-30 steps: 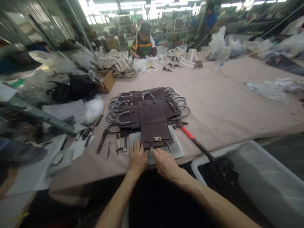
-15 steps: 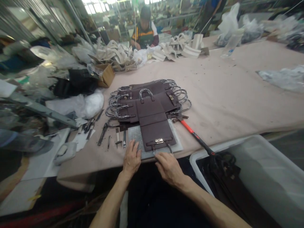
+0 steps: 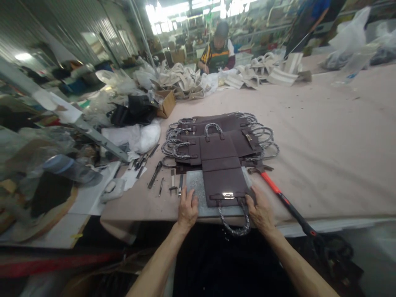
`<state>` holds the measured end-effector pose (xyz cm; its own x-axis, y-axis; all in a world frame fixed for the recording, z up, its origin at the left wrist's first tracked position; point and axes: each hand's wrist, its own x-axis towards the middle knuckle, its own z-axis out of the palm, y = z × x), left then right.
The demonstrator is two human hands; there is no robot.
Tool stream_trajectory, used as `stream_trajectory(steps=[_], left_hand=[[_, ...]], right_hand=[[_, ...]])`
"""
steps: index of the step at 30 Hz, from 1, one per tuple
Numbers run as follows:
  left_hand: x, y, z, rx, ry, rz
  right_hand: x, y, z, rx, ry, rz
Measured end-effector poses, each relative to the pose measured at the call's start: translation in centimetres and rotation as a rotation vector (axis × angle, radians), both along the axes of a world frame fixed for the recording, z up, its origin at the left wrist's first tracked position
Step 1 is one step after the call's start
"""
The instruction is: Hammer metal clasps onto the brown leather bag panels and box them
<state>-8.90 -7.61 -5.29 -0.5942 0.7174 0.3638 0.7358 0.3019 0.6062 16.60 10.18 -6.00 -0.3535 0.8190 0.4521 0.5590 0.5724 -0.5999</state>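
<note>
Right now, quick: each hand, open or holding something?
Left hand: open, at the left edge of the grey slab.
Right hand: curled at the right edge of the brown panel; grip cannot be told.
</note>
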Motion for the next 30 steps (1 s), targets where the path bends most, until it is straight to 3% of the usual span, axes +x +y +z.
stream_trajectory(steps=[15,30], left_hand=[[-0.4,0.7,1.3,-0.038,-0.001,-0.014],[-0.1,-1.0,0.6,0.006,0.031,0.016]], right_hand=[[-0.1,0.3,-0.6,0.076,-0.057,-0.036],[0.1,-2.1,0.5,0.031,-0.051,-0.034]])
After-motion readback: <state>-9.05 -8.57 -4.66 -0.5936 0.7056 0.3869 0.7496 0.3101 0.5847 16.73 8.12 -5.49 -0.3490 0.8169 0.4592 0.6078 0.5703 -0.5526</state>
